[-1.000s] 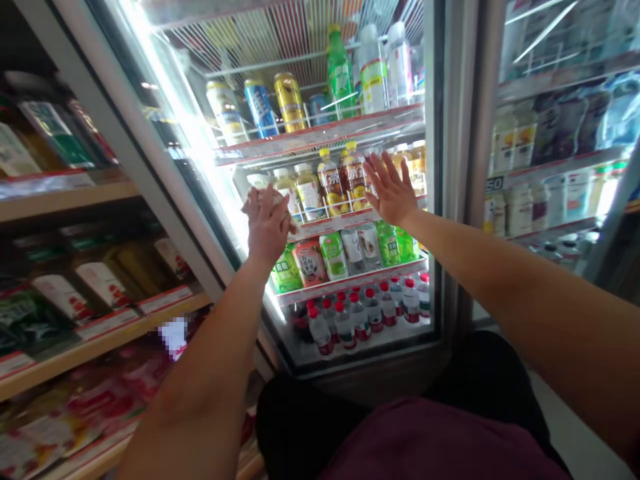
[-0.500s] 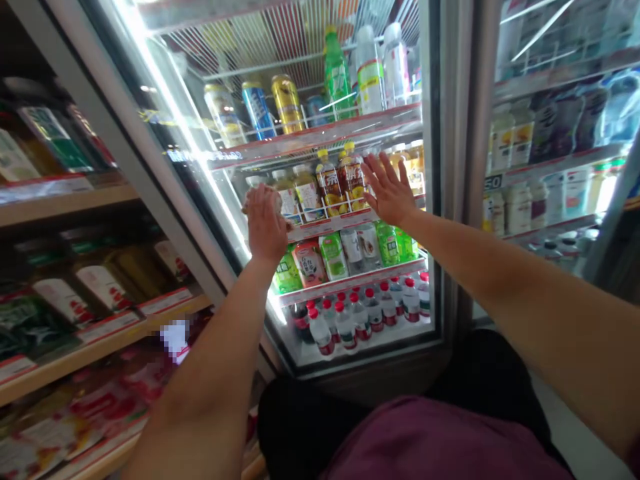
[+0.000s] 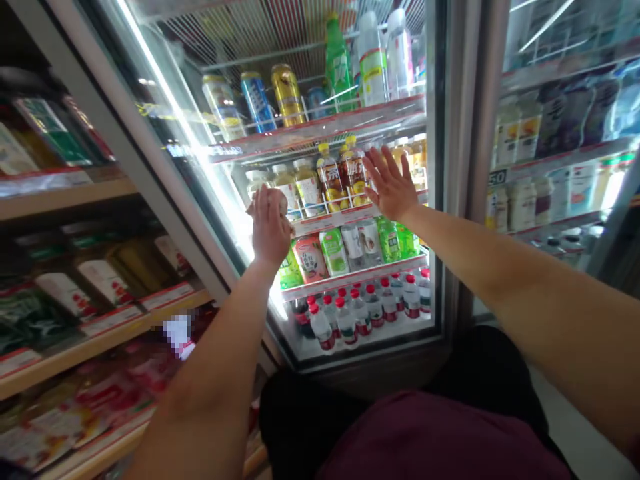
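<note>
My left hand (image 3: 273, 230) presses a crumpled, pale cloth (image 3: 278, 200) against the glass door (image 3: 310, 363) of a lit drinks fridge. Parts of the cloth stick out around the fingers. Further right, my right hand (image 3: 393, 185) is raised with its fingers spread and holds nothing. Its palm faces the glass; whether it touches cannot be made out. Behind the door, dark tea bottles with yellow caps (image 3: 330, 177) stand between the two hands. A row of green and pink drink packs (image 3: 334, 252) sits one shelf lower.
Red-capped water bottles (image 3: 347, 320) fill the fridge's bottom. Cans (image 3: 287, 97) and a green bottle (image 3: 340, 63) stand on the upper shelf. A wooden shelf unit (image 3: 65, 197) with bottles is on the left. Another fridge (image 3: 545, 163) adjoins on the right.
The view has shifted slightly. My left hand with the cloth sits a little further right on the glass. My right hand stays spread in nearly the same place.
</note>
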### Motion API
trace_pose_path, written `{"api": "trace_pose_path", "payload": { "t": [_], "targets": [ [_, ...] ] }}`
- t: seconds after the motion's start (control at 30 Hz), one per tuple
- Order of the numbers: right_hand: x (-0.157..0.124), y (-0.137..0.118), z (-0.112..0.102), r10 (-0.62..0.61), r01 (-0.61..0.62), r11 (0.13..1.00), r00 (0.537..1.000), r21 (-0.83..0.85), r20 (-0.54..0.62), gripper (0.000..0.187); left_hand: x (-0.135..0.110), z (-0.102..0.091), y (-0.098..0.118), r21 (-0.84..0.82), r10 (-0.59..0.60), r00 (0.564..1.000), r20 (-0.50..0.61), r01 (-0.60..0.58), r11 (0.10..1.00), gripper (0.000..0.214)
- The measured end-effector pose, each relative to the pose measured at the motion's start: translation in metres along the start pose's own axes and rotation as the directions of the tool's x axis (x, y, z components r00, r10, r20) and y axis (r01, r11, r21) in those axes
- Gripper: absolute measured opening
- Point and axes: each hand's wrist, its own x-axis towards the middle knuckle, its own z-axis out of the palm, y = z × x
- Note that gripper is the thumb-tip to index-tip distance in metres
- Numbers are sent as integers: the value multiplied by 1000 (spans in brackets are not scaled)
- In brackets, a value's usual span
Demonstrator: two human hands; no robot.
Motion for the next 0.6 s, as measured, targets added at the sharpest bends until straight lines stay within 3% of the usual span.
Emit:
{"api": "trace_pose_path", "payload": {
  "t": [0.3,0.5,0.6],
  "targets": [
    [0,-2,-4,18,-17,1000,1000,-7,16,72,9,-8,2,2,-53,998,25,53,999,68],
    [0,-1,-2,9,-9,1000,1000,7,12,72,-15,0,5,50,-55,998,-25,56,997,63],
    [0,-1,-2,15,-15,1000,1000,4,25,71,-12,-1,-3,30,-39,999,-10,39,999,63]
  ]
}}
